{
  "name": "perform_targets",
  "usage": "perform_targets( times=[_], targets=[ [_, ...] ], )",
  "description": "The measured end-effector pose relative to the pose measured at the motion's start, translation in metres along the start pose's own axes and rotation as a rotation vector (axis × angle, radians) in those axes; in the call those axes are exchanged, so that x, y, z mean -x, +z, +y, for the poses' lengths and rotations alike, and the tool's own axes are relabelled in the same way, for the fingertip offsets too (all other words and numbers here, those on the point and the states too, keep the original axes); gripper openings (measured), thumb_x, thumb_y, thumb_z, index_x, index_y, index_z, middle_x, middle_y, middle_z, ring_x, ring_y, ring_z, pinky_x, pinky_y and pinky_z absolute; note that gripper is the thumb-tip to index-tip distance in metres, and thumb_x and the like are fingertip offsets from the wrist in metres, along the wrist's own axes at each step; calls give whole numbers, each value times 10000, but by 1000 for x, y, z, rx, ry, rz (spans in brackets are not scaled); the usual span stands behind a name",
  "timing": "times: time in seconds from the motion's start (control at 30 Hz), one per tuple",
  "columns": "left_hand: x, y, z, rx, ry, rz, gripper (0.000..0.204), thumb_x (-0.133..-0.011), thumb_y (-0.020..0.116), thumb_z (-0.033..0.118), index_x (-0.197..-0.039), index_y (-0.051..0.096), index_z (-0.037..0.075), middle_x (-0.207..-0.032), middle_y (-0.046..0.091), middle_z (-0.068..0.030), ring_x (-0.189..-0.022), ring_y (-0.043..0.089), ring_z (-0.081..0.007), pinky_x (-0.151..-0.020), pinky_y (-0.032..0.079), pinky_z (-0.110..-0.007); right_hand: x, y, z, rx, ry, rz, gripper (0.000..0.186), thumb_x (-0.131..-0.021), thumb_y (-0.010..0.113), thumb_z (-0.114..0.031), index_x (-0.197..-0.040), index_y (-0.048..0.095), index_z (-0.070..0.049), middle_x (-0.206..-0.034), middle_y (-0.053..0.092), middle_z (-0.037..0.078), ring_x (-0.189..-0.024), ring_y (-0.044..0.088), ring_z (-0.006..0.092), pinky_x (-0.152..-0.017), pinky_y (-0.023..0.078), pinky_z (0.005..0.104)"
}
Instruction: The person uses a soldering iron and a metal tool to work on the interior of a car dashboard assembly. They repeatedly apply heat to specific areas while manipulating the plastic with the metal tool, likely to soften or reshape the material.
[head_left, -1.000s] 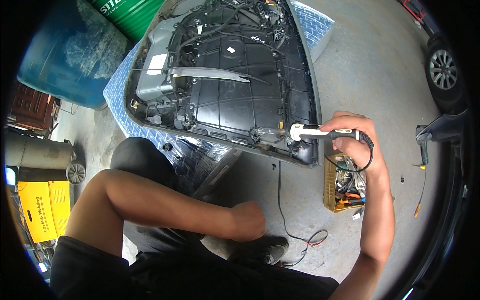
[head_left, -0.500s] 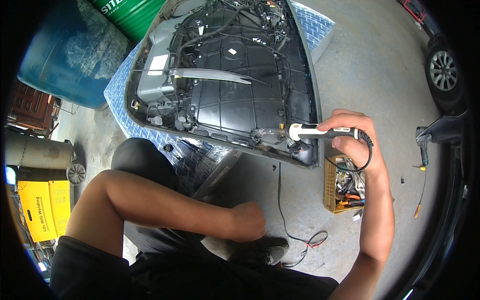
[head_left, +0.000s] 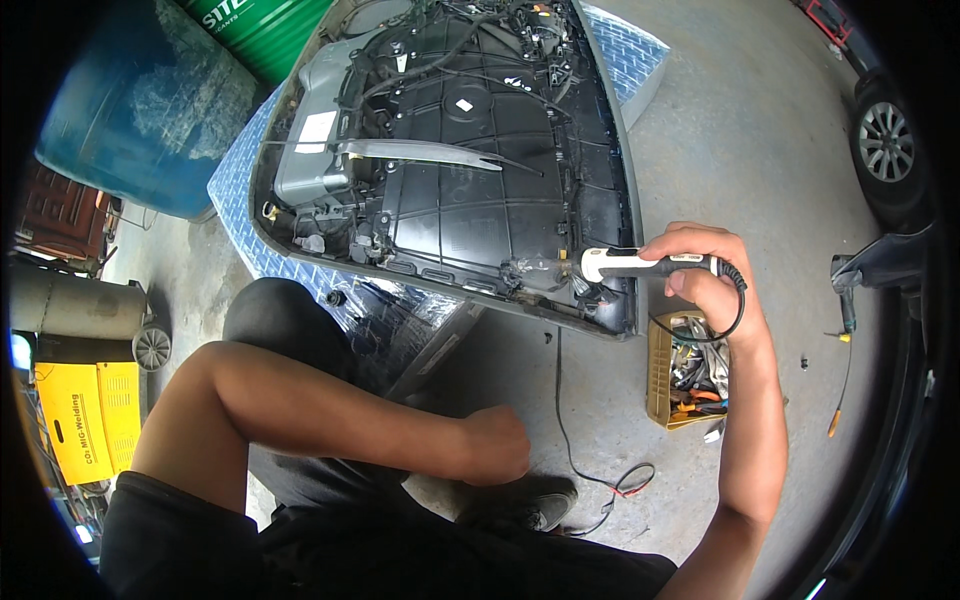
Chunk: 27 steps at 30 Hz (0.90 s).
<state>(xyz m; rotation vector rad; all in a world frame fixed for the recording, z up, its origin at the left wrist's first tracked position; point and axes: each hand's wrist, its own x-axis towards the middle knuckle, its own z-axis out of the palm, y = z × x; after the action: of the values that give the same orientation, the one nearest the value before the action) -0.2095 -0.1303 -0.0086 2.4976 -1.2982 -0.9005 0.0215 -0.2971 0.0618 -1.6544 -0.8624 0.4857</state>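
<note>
barely a nudge: the right hand (head_left: 715,295) has slipped a hair to the right over the last half second, taking the corded tool (head_left: 612,263) with it. everything else sits as it was, so i'd judge this a fine adjustment at one spot, with work carrying on there. and that spot is the near right corner of the black panel (head_left: 460,210), where the tool's working end points left into a hazy, glinting patch (whether it touches, i can't tell).

right grip: fingers and thumb wrapped firmly round the handle. left hand (head_left: 495,445): curled into a fist near the person's knees, nothing visible in it.

now the materials! glossy moulded plastic, squared off by thin lines, inside a raised dark rim. across it lies a dull grey strip (head_left: 425,151), flat and forked at one end. beside that, a smooth, rounded grey housing (head_left: 310,175). underneath, a crinkly blue brick-patterned covering (head_left: 628,62). near the right forearm, a ridged yellow bin (head_left: 659,375) of jumbled tools on scuffed concrete.
</note>
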Motion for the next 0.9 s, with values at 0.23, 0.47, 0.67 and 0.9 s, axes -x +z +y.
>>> perform_targets(
  times=[0.23, 0.47, 0.67, 0.9],
  targets=[
    [0, 0, 0, -21, 9, 0, 88, -748, 614, 152, -716, 673, 96, -688, 669, -48, -712, 653, -242, -669, 461, -360, 3, -6, 4, -36, 17, 18, 376, -593, 544, -160, -873, 691, 44, -752, 602, 95, -611, 538, 143, -569, 440, 267],
    [-1, -1, 0, -25, 10, -24, 95, -758, 607, 157, -747, 674, 90, -696, 671, -54, -721, 653, -246, -670, 461, -362, 1, -2, 5, -3, -3, -24, 361, -604, 543, -119, -894, 693, 33, -785, 618, 86, -669, 557, 146, -613, 436, 264],
    [-1, 1, -1, -21, 10, -18, 94, -758, 609, 159, -746, 673, 90, -695, 669, -52, -716, 652, -245, -663, 458, -363, 4, -13, 4, -1, 1, -80, 346, -624, 549, -71, -924, 694, 20, -825, 645, 82, -755, 577, 151, -670, 430, 267],
    [0, -4, -1, -15, 18, -30, 95, -755, 609, 152, -746, 674, 84, -692, 668, -54, -708, 653, -245, -649, 459, -362, 3, -3, 5, -4, -17, -46, 347, -599, 538, -96, -884, 692, 29, -756, 600, 78, -651, 550, 146, -593, 421, 270]
  ],
)
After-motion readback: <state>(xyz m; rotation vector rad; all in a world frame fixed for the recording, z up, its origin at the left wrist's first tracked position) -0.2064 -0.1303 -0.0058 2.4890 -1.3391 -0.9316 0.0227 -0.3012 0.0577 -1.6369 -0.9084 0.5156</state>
